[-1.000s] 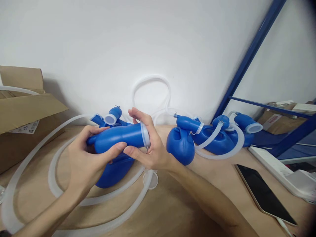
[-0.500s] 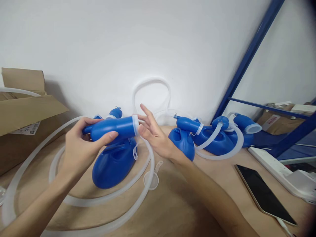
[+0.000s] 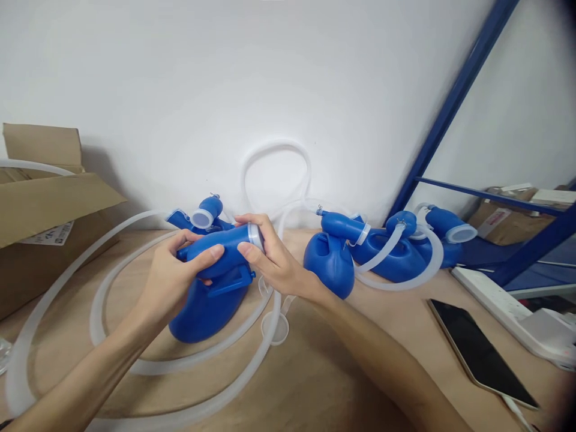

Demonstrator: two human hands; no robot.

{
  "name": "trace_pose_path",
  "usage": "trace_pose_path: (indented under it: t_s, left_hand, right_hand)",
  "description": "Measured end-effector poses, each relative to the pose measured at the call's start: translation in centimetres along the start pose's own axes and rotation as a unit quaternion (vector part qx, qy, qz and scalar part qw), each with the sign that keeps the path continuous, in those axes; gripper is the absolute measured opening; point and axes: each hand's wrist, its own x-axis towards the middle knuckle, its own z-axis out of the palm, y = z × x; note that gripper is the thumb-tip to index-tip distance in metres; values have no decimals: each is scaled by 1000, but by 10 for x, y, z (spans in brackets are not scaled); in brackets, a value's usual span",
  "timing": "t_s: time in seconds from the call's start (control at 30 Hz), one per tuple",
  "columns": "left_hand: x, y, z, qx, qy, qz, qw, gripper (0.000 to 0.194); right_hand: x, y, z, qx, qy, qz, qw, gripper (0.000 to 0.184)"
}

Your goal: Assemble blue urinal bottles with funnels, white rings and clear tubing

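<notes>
Blue bottle (image 3: pixel 225 249); fingers (image 3: pixel 214 252) curled round.

A black-screened rectangular tablet (image 3: pixel 481 351) is lying near a long white plastic power strip (image 3: pixel 504 312). An open brown cardboard box (image 3: pixel 54 240) is standing at the left; a blue metal shelf frame (image 3: pixel 454 114) is rising at the right.

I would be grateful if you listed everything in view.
Held bottle-shaped piece: one, blue, between hands
Similar pieces: four, blue, rear
Jugs: several, blue, table
Hoses: several, translucent, around jugs
Loose cap: one, translucent, centre
Cardboard boxes: at least two, brown, left and right
Phone: one, black, right
Adapter: one, white, right
Power strip: one, white, right
Rack: one, blue, right
Table: one, brown, below
Wall: one, white, behind
Left hand: one, piece's body
Right hand: one, piece's rim
</notes>
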Motion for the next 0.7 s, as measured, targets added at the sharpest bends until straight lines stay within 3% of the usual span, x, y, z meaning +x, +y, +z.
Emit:
trace_pose_path:
  t_s: [0.13, 0.23, 0.33, 0.43, 0.7]
  left_hand:
    - [6, 3, 0, -47, 4, -48, 998, 56]
    - [15, 6, -5, -86, 57, -37, 994, 58]
    - [24, 9, -14, -108, 107, -10, 988, 59]
    - [29, 10, -19, -118, 128, 0, 985, 61]
    - [18, 7, -12, -109, 85, 17, 990, 50]
  right_hand:
    - [4, 7, -9, 8, -45, -10, 999, 87]
    - [6, 7, -18, -4, -13, 9, 1000, 99]
    - [6, 3, -24, -39, -31, 7, 999, 62]
    - [7, 2, -22, -99, -36, -62, 993, 26]
    - [3, 20, -1, -117, 27, -120, 985, 16]
